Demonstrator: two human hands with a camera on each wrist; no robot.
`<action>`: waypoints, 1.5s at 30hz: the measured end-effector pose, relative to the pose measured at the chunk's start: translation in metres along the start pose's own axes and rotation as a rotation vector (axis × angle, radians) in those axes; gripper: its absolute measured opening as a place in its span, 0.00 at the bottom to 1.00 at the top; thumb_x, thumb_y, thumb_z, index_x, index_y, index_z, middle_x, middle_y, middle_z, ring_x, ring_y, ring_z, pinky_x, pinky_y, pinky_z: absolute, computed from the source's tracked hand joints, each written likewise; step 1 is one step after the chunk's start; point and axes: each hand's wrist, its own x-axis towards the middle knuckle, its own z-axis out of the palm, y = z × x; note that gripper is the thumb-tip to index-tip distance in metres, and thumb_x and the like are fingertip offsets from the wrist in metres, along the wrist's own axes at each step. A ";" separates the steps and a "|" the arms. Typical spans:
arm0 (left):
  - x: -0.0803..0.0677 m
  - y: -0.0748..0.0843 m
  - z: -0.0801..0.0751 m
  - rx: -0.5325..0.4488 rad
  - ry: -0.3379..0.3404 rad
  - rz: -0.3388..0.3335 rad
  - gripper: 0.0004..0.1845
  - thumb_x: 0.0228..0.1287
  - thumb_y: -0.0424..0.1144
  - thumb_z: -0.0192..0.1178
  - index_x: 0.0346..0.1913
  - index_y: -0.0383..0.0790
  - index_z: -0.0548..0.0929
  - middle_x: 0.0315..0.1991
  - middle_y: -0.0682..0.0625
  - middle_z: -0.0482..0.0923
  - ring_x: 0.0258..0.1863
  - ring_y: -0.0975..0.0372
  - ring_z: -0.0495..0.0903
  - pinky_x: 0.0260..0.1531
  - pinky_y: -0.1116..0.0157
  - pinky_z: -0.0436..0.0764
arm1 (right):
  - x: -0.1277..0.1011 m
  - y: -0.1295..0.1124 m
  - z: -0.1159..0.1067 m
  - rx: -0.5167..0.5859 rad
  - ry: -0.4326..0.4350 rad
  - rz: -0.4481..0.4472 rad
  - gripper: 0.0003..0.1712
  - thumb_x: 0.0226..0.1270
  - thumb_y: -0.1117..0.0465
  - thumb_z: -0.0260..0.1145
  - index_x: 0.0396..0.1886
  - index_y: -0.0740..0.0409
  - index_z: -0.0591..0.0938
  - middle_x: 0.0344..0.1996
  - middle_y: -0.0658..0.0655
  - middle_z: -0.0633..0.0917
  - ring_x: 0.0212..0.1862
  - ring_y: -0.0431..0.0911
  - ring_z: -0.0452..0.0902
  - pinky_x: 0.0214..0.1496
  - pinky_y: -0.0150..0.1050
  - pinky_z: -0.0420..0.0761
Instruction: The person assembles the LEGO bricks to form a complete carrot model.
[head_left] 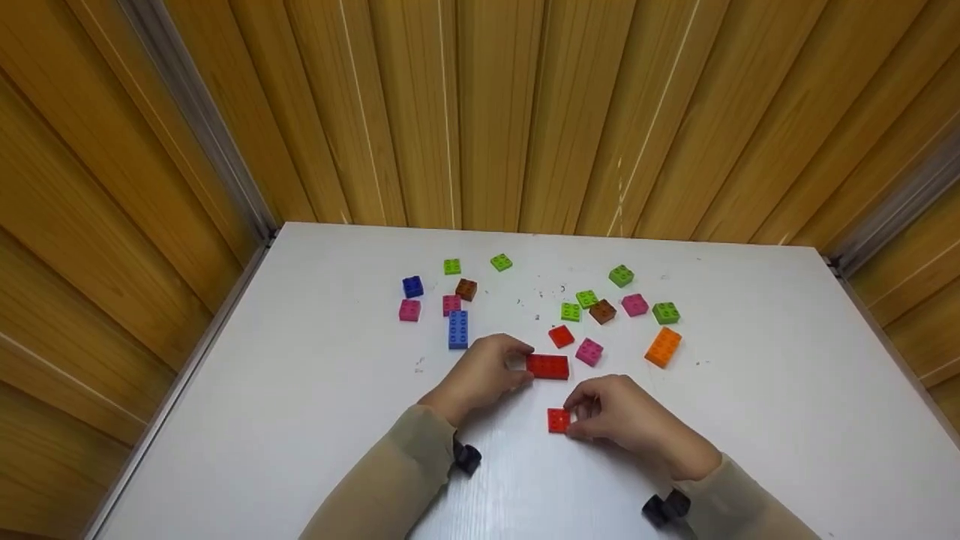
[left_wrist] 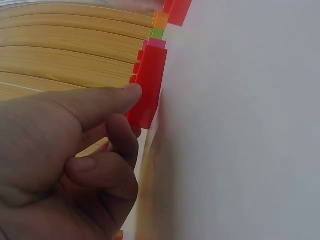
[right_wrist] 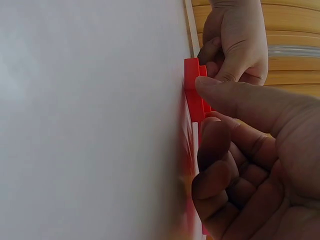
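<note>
My left hand (head_left: 486,373) pinches the left end of a long red brick (head_left: 548,367) between thumb and fingers. In the left wrist view that red brick (left_wrist: 151,82) has its studs toward the wooden wall. Closer to me, my right hand (head_left: 621,414) holds a small square red brick (head_left: 557,421) by its right side, with thumb and fingertips. The two bricks are apart. Just beyond the long brick lie a flat red piece (head_left: 561,336) and a pink brick (head_left: 589,352). A long blue brick (head_left: 458,329) lies beside the left hand.
Loose bricks lie across the white table (head_left: 315,375). Toward the right are an orange brick (head_left: 664,346), green ones (head_left: 665,313) and a brown one (head_left: 602,311). A dark blue brick (head_left: 412,286) lies at the back left. Wooden panels (head_left: 495,112) stand behind the table.
</note>
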 end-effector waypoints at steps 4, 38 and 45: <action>0.000 0.001 0.001 -0.006 0.010 -0.008 0.22 0.76 0.35 0.74 0.70 0.47 0.90 0.67 0.51 0.89 0.73 0.53 0.83 0.81 0.48 0.78 | 0.001 0.000 0.000 0.012 -0.002 0.016 0.15 0.64 0.58 0.87 0.48 0.51 0.93 0.31 0.49 0.85 0.37 0.46 0.79 0.37 0.32 0.79; -0.003 -0.010 -0.010 -0.247 -0.056 0.016 0.14 0.72 0.45 0.79 0.56 0.58 0.91 0.38 0.51 0.87 0.24 0.56 0.81 0.31 0.66 0.85 | 0.001 0.000 -0.008 0.049 0.148 0.047 0.15 0.72 0.53 0.82 0.52 0.54 0.93 0.32 0.51 0.85 0.35 0.47 0.79 0.37 0.32 0.81; -0.004 -0.006 -0.010 -0.248 -0.073 0.009 0.15 0.71 0.46 0.80 0.57 0.61 0.91 0.39 0.50 0.88 0.24 0.56 0.82 0.31 0.65 0.86 | 0.001 0.000 -0.013 0.102 0.270 0.104 0.19 0.73 0.52 0.82 0.58 0.54 0.93 0.35 0.53 0.85 0.38 0.48 0.79 0.37 0.32 0.82</action>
